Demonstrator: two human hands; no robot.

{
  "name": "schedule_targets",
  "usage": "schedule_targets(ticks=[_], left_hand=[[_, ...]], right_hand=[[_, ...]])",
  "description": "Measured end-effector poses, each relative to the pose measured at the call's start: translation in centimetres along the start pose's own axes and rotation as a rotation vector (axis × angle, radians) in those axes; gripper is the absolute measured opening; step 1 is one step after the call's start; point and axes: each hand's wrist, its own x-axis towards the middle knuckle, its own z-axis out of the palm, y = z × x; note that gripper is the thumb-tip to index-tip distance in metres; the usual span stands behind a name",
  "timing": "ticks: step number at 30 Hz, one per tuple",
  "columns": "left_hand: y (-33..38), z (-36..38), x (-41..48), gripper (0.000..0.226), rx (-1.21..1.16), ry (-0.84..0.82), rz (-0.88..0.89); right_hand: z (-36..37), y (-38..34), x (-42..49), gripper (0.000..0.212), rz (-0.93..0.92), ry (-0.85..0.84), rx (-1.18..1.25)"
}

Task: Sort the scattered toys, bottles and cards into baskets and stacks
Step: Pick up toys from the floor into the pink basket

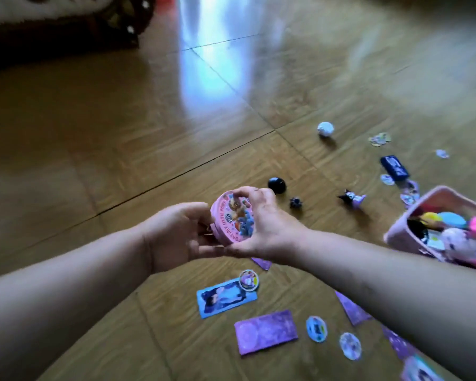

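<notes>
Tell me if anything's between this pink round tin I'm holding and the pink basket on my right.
Nothing visible does. The left hand and right hand hold the pink round tin off the floor; the dark spiky toy and purple figure lie low, beside that path. The pink basket is open.

One view only, from the camera on my head: it faces forward and down over my forearms onto the wooden floor [107, 138]. It sits close, so my left grip [176, 235] and right grip [261, 224], both holding the round pink tin [231, 218], land near mid-frame. The wide lens cuts the pink basket [399, 237] at the right edge.
</notes>
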Motion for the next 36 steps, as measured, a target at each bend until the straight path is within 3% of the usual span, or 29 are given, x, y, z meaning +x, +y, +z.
schedule_targets(ticks=[4, 6, 8, 12, 16, 18, 21, 24, 25, 27, 30, 36], left_hand=[[0.1, 9.0, 4.1, 0.024, 0.163, -0.001, 0.044], [-0.4, 13.3, 6.1, 0.025, 0.243, -0.021, 0.065], [-0.7, 16.6, 7.6, 0.033, 0.322, -0.076, 0.083], [-1.2, 24.6, 11.1, 0.056, 0.485, -0.078, 0.101], [-2.0, 33.1, 15.3, 0.07, 0.457, -0.069, 0.09], [-2.6, 36.2, 17.4, 0.068, 0.521, -0.027, 0.088], [-3.8, 39.1, 20.6, 0.056, 0.693, 0.091, 0.085], [-4.2, 40.7, 22.0, 0.014, 0.83, 0.185, 0.066], [-4.1, 41.1, 22.5, 0.009, 0.85, 0.213, 0.07], [-3.7, 41.0, 23.1, 0.007, 0.899, 0.3, 0.084], [-2.8, 40.6, 24.2, 0.019, 0.962, 0.431, 0.121], [-2.8, 40.9, 26.0, 0.023, 1.043, 0.526, 0.114]], right_hand=[[-6.6, 5.5, -2.5, 0.115, -0.015, 0.042, -0.027], [-9.9, 9.0, -4.1, 0.111, 0.048, 0.077, 0.052], [-13.0, 12.2, -5.4, 0.093, 0.142, 0.109, 0.18], [-17.9, 20.0, -9.4, 0.034, 0.243, 0.071, 0.563], [-22.3, 27.1, -12.8, 0.031, 0.239, 0.216, 0.852], [-24.5, 30.6, -13.8, 0.027, 0.32, 0.47, 0.727], [-26.2, 35.7, -14.7, 0.048, 0.531, 0.739, 0.306], [-25.7, 40.0, -14.2, 0.054, 0.632, 0.703, 0.252], [-25.5, 41.1, -13.8, 0.055, 0.673, 0.661, 0.199], [-24.5, 42.3, -13.0, 0.063, 0.744, 0.57, 0.053], [-23.9, 42.4, -12.3, 0.067, 0.747, 0.596, -0.058], [-23.6, 41.4, -11.0, 0.044, 0.443, 0.637, -0.119]])
